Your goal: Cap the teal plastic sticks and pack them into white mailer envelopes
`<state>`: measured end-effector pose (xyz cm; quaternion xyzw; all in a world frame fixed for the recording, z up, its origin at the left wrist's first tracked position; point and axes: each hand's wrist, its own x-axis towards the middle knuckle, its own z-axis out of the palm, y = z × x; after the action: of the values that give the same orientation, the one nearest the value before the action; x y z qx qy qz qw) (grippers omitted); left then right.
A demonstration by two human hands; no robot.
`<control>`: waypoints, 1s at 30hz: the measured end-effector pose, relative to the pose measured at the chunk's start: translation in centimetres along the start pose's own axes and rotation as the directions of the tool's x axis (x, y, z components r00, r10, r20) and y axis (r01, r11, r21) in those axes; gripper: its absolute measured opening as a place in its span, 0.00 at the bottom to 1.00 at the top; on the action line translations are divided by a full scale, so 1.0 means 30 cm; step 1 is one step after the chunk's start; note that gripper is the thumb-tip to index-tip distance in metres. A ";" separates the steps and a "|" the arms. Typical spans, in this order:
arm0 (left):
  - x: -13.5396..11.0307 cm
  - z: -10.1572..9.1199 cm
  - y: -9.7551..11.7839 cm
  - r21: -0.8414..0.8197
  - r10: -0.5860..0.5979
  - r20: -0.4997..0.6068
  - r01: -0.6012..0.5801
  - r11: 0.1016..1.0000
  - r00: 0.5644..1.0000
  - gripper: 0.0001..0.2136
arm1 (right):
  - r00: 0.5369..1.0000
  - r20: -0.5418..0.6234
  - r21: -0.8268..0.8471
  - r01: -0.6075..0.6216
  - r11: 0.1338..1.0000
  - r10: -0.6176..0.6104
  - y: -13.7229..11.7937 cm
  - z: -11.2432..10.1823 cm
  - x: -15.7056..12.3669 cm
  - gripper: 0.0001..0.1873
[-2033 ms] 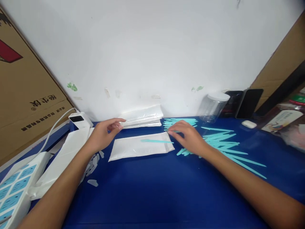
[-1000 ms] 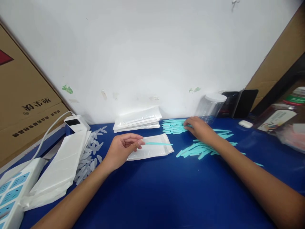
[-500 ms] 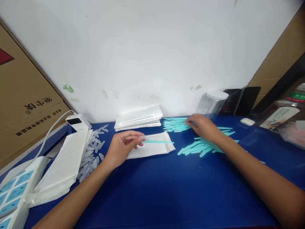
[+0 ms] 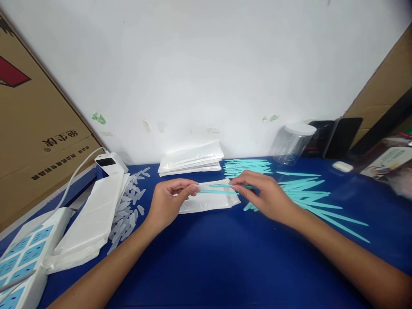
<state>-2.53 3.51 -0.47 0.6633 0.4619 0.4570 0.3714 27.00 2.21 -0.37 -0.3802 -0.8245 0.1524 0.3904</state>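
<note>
My left hand (image 4: pixel 174 198) is closed, pinching one end of a slim turquoise plastic stick (image 4: pixel 222 192) that points right. In my right hand (image 4: pixel 259 191) another turquoise stick (image 4: pixel 220 186) is pinched, its tip reaching left just above the first one. Both sticks are held over a white plastic-film packet (image 4: pixel 206 207) lying flat on the table. Close behind my right hand, several sticks lie side by side in a neat pile (image 4: pixel 246 167). A looser fanned-out pile of sticks (image 4: pixel 309 195) is partly hidden by that hand.
White packets (image 4: pixel 193 159) are stacked against the wall. Left of my hands lie small translucent plastic pieces (image 4: pixel 127 214), more white packets (image 4: pixel 90 214), a white device (image 4: pixel 111 163) and a power strip (image 4: pixel 28 257). A clear jar (image 4: pixel 292 146), phones (image 4: pixel 343 137) and a white case (image 4: pixel 342 166) stand right.
My right hand has moved left and nearer from the neat pile, now with a turquoise stick in it. My left hand keeps its stick over the packet. The view has shifted slightly.
</note>
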 end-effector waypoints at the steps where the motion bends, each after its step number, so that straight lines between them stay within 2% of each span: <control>1: -0.001 0.001 0.001 0.013 0.004 -0.004 -0.004 1.000 1.000 0.13 | 1.000 -0.005 -0.004 0.016 1.000 -0.016 0.002 0.000 -0.001 0.10; 12: -0.011 0.032 0.013 -0.030 -0.053 0.032 0.054 0.998 0.998 0.16 | 0.999 -0.016 0.037 0.049 0.998 -0.048 -0.019 0.015 -0.011 0.09; 22: -0.015 0.036 0.020 -0.094 -0.070 0.004 0.070 0.993 0.998 0.17 | 0.998 -0.063 0.040 -0.012 0.999 0.015 -0.023 0.013 -0.015 0.09; 30: -0.024 0.056 0.021 -0.096 -0.088 0.078 0.096 0.991 0.993 0.16 | 0.998 -0.028 0.121 -0.058 0.991 0.062 -0.049 0.033 -0.017 0.10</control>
<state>-0.87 2.54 -0.61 0.6382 0.4547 0.4371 0.4414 25.72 0.90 -0.47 -0.3832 -0.7958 0.2073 0.4206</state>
